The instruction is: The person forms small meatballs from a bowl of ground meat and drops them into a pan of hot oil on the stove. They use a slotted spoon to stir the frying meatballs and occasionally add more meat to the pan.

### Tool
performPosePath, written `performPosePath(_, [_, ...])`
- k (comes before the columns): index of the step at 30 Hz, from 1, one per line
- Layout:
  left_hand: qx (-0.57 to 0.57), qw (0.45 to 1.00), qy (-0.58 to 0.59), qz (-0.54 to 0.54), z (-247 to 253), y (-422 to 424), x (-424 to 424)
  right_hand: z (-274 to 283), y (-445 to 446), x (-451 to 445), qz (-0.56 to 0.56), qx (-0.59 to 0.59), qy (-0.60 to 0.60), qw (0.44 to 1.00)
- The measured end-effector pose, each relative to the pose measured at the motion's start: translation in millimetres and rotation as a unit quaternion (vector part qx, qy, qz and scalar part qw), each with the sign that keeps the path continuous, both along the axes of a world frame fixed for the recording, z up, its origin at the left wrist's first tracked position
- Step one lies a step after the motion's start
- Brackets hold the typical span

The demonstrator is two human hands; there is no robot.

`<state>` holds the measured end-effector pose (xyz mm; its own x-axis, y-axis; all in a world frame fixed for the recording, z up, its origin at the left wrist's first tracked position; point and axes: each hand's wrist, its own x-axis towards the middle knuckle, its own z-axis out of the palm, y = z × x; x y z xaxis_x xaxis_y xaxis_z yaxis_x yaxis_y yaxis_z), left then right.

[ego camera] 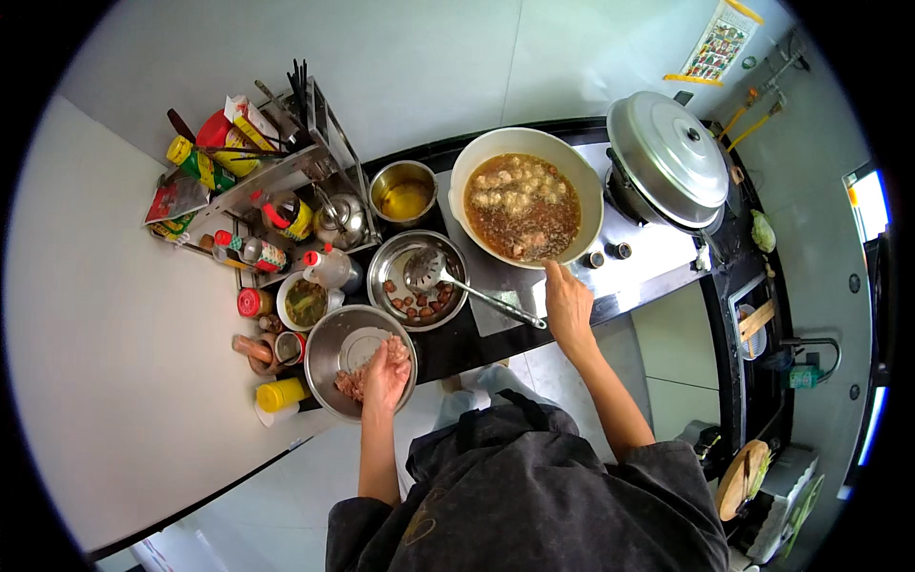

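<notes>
My left hand (384,382) is inside a steel bowl (325,343), closed around a lump of raw minced meat (397,350). More of the mince lies in the bowl beneath it. My right hand (570,300) is at the near rim of a pale deep pan (593,196), fingertips close to the edge; whether they hold anything is hidden. Pale meatballs (518,182) float in bubbling brown oil (493,222) in that pan, and a pinker lump lies near the right hand's side. Between the hands, a slotted skimmer (425,270) rests across a steel basin (379,268) holding several browned meatballs (427,312).
A small steel pot (375,187) of yellow oil stands behind the basin. At left, a metal rack (286,168) carries bottles and packets; a white bowl (284,314) and jars crowd its front. A lidded aluminium pot (668,161) sits on the right burner, beyond the stove knobs (607,254).
</notes>
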<state>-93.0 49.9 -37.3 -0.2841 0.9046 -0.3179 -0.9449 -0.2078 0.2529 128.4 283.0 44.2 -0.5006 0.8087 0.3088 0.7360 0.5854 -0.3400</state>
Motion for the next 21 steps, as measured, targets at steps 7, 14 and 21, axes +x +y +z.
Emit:
performPosePath(7, [-0.033,0.992,-0.113,0.047,11,-2,-2,13,-14,-5,-0.029,-0.027,0.118,0.992])
performPosePath(14, [-0.158,0.975,0.105,0.113,43,-1,-11,34,-78,-33,0.031,-0.222,0.224,0.948])
performPosePath(21, [-0.314,0.854,0.378,0.170,32,0,-6,19,-127,-68,0.111,-0.411,0.280,0.861])
